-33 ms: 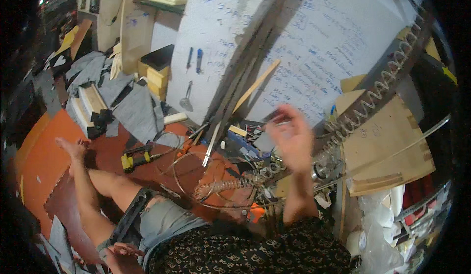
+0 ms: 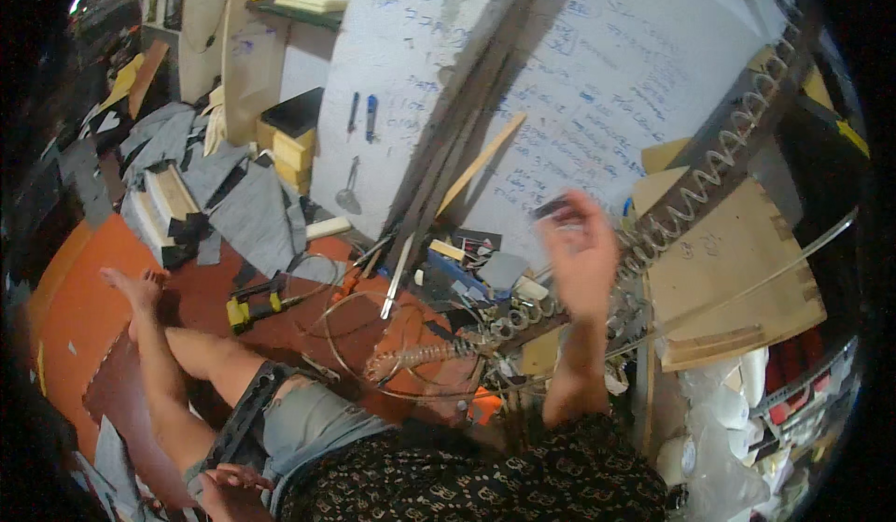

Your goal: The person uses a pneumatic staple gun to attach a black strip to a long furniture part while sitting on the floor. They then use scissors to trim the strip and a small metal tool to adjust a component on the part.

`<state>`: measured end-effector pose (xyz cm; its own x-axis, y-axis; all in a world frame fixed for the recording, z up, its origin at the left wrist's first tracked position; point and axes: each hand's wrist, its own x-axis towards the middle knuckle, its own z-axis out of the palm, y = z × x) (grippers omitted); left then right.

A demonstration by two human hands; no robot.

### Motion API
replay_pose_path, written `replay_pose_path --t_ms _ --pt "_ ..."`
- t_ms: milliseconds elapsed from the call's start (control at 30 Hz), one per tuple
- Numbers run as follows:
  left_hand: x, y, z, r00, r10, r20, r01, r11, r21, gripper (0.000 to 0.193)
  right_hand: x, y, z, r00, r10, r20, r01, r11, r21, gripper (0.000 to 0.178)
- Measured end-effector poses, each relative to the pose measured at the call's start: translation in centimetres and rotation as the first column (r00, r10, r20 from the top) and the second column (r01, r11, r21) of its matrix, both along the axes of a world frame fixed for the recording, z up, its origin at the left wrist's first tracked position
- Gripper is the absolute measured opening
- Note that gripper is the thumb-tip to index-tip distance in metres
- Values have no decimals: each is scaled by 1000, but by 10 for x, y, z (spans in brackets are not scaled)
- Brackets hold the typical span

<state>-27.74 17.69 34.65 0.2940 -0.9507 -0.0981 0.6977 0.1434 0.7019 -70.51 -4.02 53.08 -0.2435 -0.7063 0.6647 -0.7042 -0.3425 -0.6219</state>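
My right hand (image 2: 579, 261) is raised in front of the white written-on panel (image 2: 579, 74) and is blurred. Its fingertips pinch a small dark object (image 2: 549, 208) that I cannot make out. Just below the hand lie small boxes and bits (image 2: 485, 275) and a coiled metal spring (image 2: 420, 354) amid loops of thin wire (image 2: 336, 331). My left hand (image 2: 229, 485) rests low by my thigh at the bottom edge, holding nothing that shows. My bare leg stretches left, with the foot (image 2: 135, 289) on the orange floor mat (image 2: 65, 326).
Long metal strips (image 2: 457, 139) and a wooden stick (image 2: 478, 162) lean on the panel. A long spiral spring (image 2: 709, 176) runs up to the right over cardboard sheets (image 2: 737, 270). A yellow-and-black tool (image 2: 252, 303) lies on the floor. Grey fabric pieces (image 2: 233, 204) are piled at left.
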Motion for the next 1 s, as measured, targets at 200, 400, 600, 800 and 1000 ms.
replay_pose_path --t_ms 200,400,600,800,1000 --pt "-6 2 -6 999 -33 22 32 999 43 36 -176 -18 67 543 -732 -411 698 666 -264 41" --pt "-9 0 -6 990 -67 125 68 998 -8 34 -209 -56 86 243 -738 -630 894 423 -151 37" --pt "-4 5 19 952 -10 305 -29 992 124 35 -69 -84 39 673 -489 -555 612 789 48 38" --pt "-12 -3 18 876 -103 471 -31 963 269 37 83 -73 -53 907 235 -349 -73 904 421 36" --pt "-5 0 -15 795 298 528 -365 931 25 27 262 -31 -154 433 867 -247 -622 485 615 42"
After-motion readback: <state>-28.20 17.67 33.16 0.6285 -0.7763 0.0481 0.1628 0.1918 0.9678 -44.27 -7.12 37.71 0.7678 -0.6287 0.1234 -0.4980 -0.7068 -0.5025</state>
